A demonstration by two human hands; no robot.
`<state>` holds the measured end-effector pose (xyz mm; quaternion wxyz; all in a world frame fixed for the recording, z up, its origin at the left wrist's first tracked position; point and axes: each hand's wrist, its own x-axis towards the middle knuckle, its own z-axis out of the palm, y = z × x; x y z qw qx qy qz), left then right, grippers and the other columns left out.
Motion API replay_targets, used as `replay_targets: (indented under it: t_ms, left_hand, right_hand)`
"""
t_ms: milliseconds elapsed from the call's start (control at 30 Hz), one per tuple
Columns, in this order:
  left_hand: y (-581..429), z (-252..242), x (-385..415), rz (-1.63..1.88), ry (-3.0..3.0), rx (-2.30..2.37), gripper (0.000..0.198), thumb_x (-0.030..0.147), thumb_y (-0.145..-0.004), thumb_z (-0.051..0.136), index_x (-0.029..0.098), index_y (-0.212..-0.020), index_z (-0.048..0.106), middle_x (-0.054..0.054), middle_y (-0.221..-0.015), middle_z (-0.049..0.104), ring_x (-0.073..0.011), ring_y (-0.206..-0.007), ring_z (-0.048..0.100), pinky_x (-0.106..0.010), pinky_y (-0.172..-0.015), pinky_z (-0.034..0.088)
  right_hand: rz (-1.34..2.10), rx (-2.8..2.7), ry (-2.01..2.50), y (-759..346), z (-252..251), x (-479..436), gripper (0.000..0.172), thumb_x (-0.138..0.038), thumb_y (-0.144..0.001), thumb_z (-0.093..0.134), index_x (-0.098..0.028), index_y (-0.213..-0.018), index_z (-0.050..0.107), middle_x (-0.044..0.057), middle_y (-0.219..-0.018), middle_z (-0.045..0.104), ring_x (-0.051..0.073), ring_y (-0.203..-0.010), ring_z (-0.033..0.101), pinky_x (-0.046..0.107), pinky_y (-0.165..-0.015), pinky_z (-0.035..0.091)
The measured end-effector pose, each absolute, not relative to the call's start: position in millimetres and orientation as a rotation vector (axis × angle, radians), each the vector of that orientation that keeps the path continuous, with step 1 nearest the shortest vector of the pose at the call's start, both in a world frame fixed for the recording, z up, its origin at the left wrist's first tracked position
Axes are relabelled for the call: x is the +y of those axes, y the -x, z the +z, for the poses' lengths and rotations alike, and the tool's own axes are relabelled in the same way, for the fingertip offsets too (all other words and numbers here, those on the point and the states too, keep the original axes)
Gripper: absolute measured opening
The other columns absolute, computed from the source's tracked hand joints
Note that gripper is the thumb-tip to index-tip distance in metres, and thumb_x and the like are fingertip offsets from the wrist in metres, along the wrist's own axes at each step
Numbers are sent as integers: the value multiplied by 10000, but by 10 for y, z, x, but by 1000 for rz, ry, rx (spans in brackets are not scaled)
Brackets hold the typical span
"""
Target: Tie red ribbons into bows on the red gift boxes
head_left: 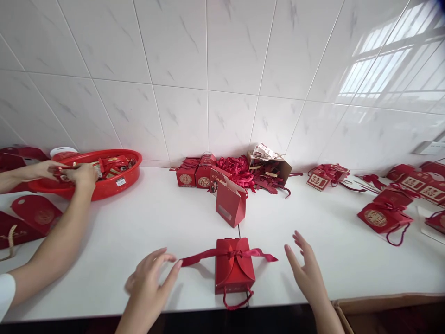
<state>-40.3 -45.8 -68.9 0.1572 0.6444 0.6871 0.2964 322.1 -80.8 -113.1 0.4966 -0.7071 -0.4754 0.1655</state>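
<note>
A small red gift box [235,273] with folded petal flaps stands near the table's front edge, its rope handle hanging toward me. Across its top runs a red ribbon [259,253], knotted in the middle, with its two ends sticking out sideways. My left hand [151,278] is open left of the box, thumb and fingers apart. Its thumb tip is right at the ribbon's left end; whether it touches cannot be told. To the right of the box my right hand [306,266] is open, fingers spread, apart from the ribbon's right end.
Behind the box stands another red box [230,204]. Red ribbons [236,169] and an open carton [283,169] lie by the wall. At left, another person's hands [79,175] work over a red basin [120,185]. More red boxes [382,215] sit right; a cardboard box [389,301] is below.
</note>
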Motion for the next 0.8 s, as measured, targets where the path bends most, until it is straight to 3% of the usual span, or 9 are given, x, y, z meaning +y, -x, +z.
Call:
replay_targets:
  t_ms: [133, 267, 367, 567, 667, 800]
  left_hand:
    - [-57, -640, -310, 1038, -1921, 1486, 251, 447, -846, 534, 233, -979, 532, -89, -1136, 576, -242, -1123, 537, -418, -980, 431]
    - [-362, -648, -259, 998, -1829, 1285, 236, 425, -857, 544, 234, -956, 446, -42, -994, 536, -203, -1009, 561, -399, -953, 456]
    - [-481, -679, -256, 994, -1740, 1231, 224, 386, -853, 557, 232, -915, 407, -8, -932, 482, -162, -881, 561, -335, -852, 487]
    - [-527, -693, -255, 935, -1676, 1261, 230, 385, -864, 532, 239, -856, 356, 29, -812, 422, -137, -756, 490, -260, -710, 443]
    - [-486, -679, -262, 866, -1679, 1325, 279, 449, -848, 548, 238, -839, 366, 46, -727, 388, -136, -677, 437, -253, -655, 403]
    - [-392, -654, -262, 837, -1712, 1406, 301, 504, -840, 538, 230, -811, 416, 56, -664, 358, -130, -611, 390, -242, -603, 363]
  right_hand:
    - [508, -1432, 1481, -2864, -914, -693, 381, -379, -934, 457, -230, -1279, 520, 128, -1304, 554, 253, -1219, 527, 392, -898, 524]
    - [645, -1502, 1424, -2634, -805, -622, 404, -390, -940, 440, -223, -1305, 489, 132, -1181, 614, 235, -1100, 601, 327, -752, 561]
    - [770, -1497, 1396, -2537, -815, -595, 413, -418, -924, 465, -196, -1272, 478, 86, -953, 632, 201, -906, 627, 307, -714, 533]
    - [1077, -1359, 1271, -2483, -870, -592, 417, -468, -919, 462, -213, -1245, 411, -67, -656, 397, 115, -568, 421, 246, -557, 405]
    - [1044, -1278, 1273, -2569, -875, -566, 435, -493, -882, 517, -204, -1191, 414, -101, -585, 291, 105, -508, 321, 237, -510, 345]
    - [1021, -1251, 1262, -2717, -852, -550, 322, -450, -872, 555, -220, -1050, 416, -100, -596, 305, 97, -507, 307, 238, -507, 321]
